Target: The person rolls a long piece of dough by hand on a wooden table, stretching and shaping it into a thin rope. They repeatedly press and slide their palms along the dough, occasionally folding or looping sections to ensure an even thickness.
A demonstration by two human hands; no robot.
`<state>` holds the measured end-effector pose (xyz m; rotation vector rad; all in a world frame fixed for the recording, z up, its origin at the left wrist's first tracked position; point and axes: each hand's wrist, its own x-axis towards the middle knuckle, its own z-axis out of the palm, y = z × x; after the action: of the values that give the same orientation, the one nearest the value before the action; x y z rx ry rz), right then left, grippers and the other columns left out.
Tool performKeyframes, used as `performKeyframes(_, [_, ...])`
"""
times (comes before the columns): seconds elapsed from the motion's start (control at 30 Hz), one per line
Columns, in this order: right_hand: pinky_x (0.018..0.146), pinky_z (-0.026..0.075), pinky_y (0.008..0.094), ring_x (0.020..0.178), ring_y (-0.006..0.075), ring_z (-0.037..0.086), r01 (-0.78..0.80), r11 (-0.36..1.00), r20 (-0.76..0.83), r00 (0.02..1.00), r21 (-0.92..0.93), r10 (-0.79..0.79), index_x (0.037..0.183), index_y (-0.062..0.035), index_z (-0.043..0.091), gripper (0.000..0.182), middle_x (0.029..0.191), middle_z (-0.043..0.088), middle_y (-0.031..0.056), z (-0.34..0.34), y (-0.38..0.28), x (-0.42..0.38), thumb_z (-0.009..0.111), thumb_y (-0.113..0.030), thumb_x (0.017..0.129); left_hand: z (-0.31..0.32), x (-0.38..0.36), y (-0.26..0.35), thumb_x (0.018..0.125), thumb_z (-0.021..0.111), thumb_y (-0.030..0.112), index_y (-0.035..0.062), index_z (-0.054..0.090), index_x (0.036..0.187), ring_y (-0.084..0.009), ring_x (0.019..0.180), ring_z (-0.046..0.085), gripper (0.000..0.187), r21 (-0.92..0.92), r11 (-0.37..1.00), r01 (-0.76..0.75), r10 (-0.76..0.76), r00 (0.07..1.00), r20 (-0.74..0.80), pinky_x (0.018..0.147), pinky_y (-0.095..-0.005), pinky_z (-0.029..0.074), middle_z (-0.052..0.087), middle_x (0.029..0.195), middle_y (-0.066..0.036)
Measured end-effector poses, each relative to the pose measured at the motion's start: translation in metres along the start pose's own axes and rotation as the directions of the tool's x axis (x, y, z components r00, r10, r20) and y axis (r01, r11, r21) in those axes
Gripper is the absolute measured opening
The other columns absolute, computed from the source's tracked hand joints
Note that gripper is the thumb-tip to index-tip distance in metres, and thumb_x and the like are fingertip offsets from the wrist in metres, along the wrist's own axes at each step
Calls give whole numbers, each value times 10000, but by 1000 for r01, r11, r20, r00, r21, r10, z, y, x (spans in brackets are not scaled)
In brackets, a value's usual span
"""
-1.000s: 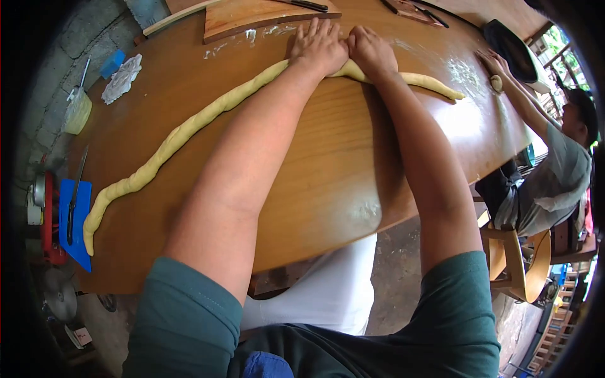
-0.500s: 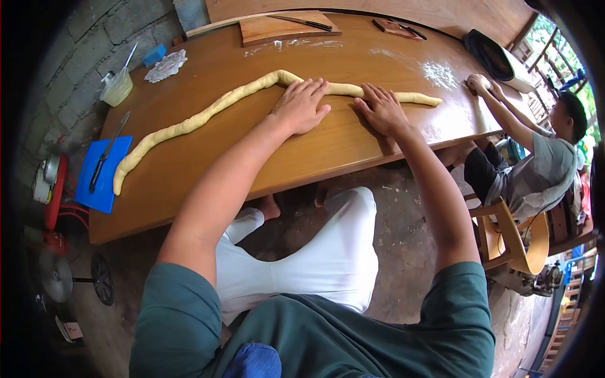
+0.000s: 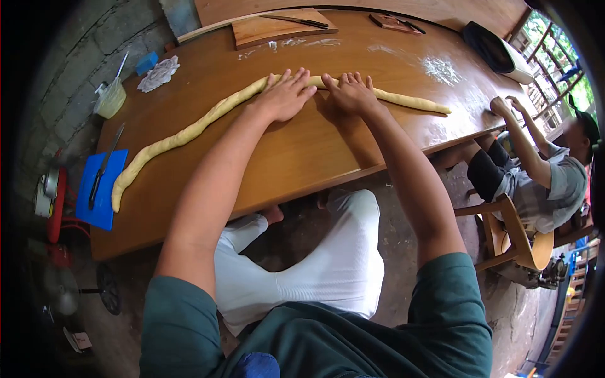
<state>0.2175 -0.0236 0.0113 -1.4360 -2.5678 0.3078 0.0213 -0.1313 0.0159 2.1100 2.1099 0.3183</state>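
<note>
A long rope of pale yellow dough lies in a curve over the brown wooden table, from a blue board at the left to a tapered end at the right. My left hand rests flat on the dough near its middle, fingers spread. Just to the right, my right hand lies on the same rope with its fingers apart, thumb toward my left hand. A short stretch of dough shows between the two hands.
A knife lies on the blue board. Behind it stand a tub, a cloth and a blue block. Wooden boards with knives lie at the back. Flour dusts the right. A person sits at the right.
My right hand has moved left along the dough, closer to my left hand, which has shifted slightly left. The other person's hands have moved apart and to the right.
</note>
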Motion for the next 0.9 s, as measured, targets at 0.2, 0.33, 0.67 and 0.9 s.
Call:
performKeyframes(0.2, [1346,44,532,1658,333,157,-45,998,-60,997,38,47,1658,47,294,1068,1756,261,209,6,15,78,246,-811,1023,8,91,-14,1050,165,769,253,74,1747,-272,1679,24,871,16,977,213,-214,976,45,1308,-648,-23,15,1824,30])
performKeyframes(0.33, [1347,73,534,1658,315,168,-29,1000,-110,993,0,29,1674,16,279,1054,1763,256,189,8,24,133,257,-812,1021,12,154,-39,1054,150,758,297,102,1745,-295,1678,24,832,-2,941,337,-337,941,-3,1316,-633,11,16,1825,22])
performKeyframes(0.67, [1230,362,469,1372,346,598,76,996,-321,943,-40,-85,1386,15,630,754,1369,685,240,8,46,216,368,-619,1072,30,230,-112,1080,315,623,331,208,1732,-319,1675,63,722,62,997,51,-24,927,-374,1340,-560,54,66,1822,-75])
performKeyframes(0.9, [1242,353,463,1428,298,554,129,990,-199,970,-50,-136,1445,-48,607,697,1458,650,178,5,39,159,323,-580,1094,15,175,-81,1080,288,630,220,143,1745,-327,1671,89,794,189,953,238,-206,963,-174,1348,-526,50,89,1815,-111])
